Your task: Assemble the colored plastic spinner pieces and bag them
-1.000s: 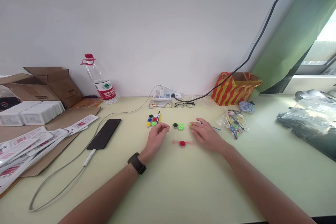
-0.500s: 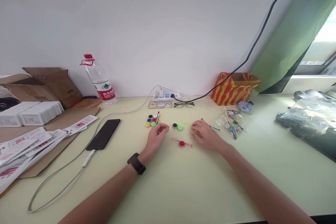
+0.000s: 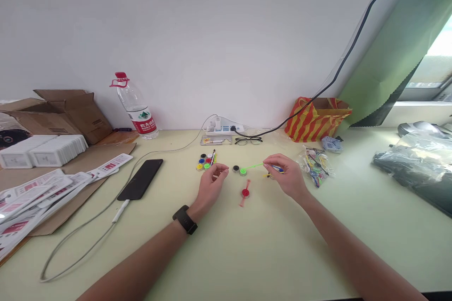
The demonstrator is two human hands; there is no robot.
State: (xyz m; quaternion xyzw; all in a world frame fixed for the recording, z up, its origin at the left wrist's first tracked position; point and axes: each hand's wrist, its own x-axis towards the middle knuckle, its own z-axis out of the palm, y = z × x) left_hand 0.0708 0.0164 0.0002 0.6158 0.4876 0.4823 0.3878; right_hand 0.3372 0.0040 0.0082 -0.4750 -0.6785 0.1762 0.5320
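My right hand [image 3: 286,175] is lifted a little off the pale table [image 3: 226,254] and pinches the end of a thin green stick [image 3: 253,166] that points left toward a green round piece [image 3: 243,171] and a black one [image 3: 236,168]. A blue bit shows at its fingertips. My left hand [image 3: 211,184], with a black watch [image 3: 184,219] on the wrist, rests curled on the table with thumb and fingers pressed together. Between both hands lies a red round piece on a red stick [image 3: 245,193]. A cluster of small coloured round pieces [image 3: 205,162] sits just behind my left hand.
A black phone [image 3: 140,179] on a grey cable lies at the left, beside cardboard boxes [image 3: 63,113], white packs and a water bottle [image 3: 136,108]. A power strip [image 3: 224,128] and glasses [image 3: 248,140] sit at the back. A clear bag of coloured parts [image 3: 316,165] and a striped bag [image 3: 316,117] stand at the right.
My right hand rose from the table and pinched the green stick, lifting its end. The red piece's stick turned from lying sideways to near upright. My left hand stayed put.
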